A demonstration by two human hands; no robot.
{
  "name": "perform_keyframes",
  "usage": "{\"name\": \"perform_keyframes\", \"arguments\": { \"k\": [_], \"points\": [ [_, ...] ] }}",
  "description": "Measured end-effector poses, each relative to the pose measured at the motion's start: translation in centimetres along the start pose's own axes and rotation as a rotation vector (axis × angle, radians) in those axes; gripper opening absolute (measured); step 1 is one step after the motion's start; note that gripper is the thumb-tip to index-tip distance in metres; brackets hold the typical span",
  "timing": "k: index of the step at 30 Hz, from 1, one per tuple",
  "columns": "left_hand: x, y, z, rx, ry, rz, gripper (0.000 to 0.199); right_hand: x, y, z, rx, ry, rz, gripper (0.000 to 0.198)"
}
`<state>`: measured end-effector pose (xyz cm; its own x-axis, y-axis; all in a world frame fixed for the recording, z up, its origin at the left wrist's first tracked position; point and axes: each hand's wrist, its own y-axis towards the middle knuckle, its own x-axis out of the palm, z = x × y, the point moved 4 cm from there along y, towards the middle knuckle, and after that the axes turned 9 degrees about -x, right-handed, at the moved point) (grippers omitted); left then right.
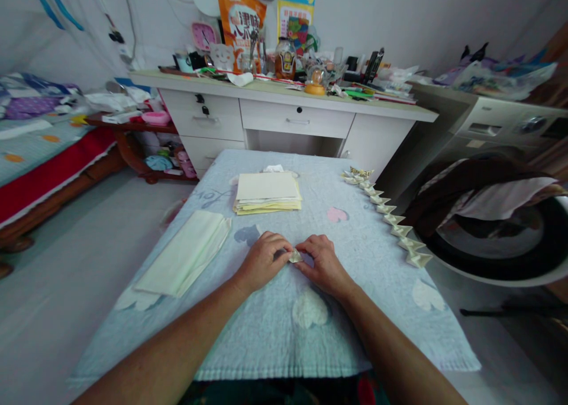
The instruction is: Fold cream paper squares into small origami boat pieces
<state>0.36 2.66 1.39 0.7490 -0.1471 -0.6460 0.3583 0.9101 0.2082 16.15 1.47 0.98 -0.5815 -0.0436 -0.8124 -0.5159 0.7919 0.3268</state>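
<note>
Between my two hands is a small folded piece of pale yellow paper [294, 256], held just above the cloth-covered table. My left hand [268, 257] pinches its left side with thumb and fingertips. On the other side, my right hand [322, 264] grips it with thumb and index finger. Much of the paper is hidden by the fingertips. Beyond the hands lies a stack of cream and yellow paper sheets [267, 189]. Farther left is a pile of long pale green folded paper [181, 254]. A row of folded paper pieces [394, 218] runs along the table's right side.
A light blue cloth [346, 322] with heart prints covers the table. Behind it stands a white desk [298, 118] crowded with jars, a pink clock [204, 36] and an orange bag [242, 23]. At right is an open front-loading washing machine [501, 127]; a bed [48, 156] is at left.
</note>
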Motion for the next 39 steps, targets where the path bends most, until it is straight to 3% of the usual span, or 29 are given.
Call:
{"name": "perform_keyframes", "arguments": {
  "k": [3, 9, 14, 23, 39],
  "points": [
    [0.0, 0.0, 0.1, 0.01, 0.042, -0.002, 0.01, -0.4, -0.2, -0.3, -0.005, 0.033, 0.034, 0.035],
    [0.0, -0.2, 0.6, 0.046, 0.09, -0.009, 0.01, -0.4, -0.1, -0.7, -0.028, 0.09, 0.079, 0.007],
    [0.1, -0.3, 0.5, 0.043, 0.11, -0.005, 0.01, 0.1, 0.1, -0.5, -0.051, 0.092, 0.081, 0.01],
    [-0.2, -0.3, 0.1, -0.044, -0.01, -0.001, 0.016, -0.5, 0.1, -0.5, -0.067, 0.153, 0.117, 0.012],
    [-0.8, -0.1, -0.6, -0.112, -0.182, 0.101, 0.014, -1.3, -0.2, 0.7, 0.053, 0.218, 0.198, 0.007]
  ]
}}
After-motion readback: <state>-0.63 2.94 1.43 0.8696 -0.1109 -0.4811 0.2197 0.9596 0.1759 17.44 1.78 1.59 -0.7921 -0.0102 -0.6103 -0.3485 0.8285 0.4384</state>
